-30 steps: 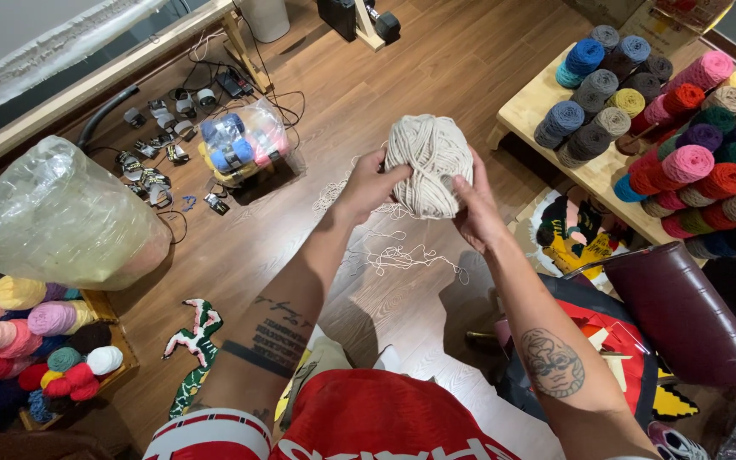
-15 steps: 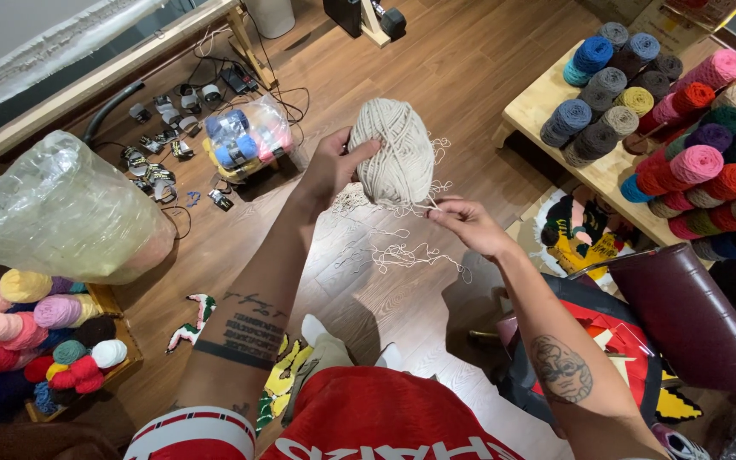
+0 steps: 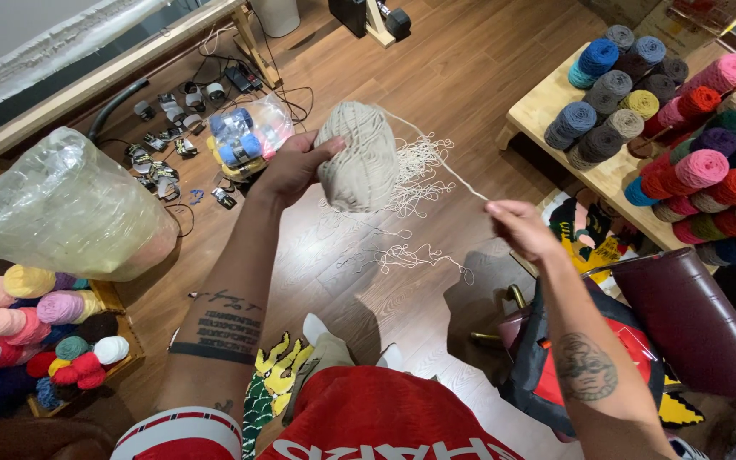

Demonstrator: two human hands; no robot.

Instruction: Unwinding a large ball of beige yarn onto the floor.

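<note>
Ball of yarn (image 3: pixel 358 158) in the left hand (image 3: pixel 293 169) is beige, its loose strand (image 3: pixel 436 162) and tangles off-white. Floor (image 3: pixel 462 77) warm brown wood planks. Light wood bench (image 3: pixel 555 102) carries yarn balls (image 3: pixel 692 128): blue, grey, olive, pink, red, purple, yellow, tan, green. Second yarn pile (image 3: pixel 36 324) at left: yellow, teal, pink, lilac, red, white, dark blue. Big plastic bag (image 3: pixel 66 209) clear with yellowish tint. Small bag (image 3: pixel 244 140) clear, blue and pink rolls inside. Shorts (image 3: pixel 368 422) red, white stripe trim. Chair seat (image 3: pixel 696 328) maroon. Both forearms have dark tattoos. Rug piece (image 3: pixel 266 396) yellow, green, black pattern.
</note>
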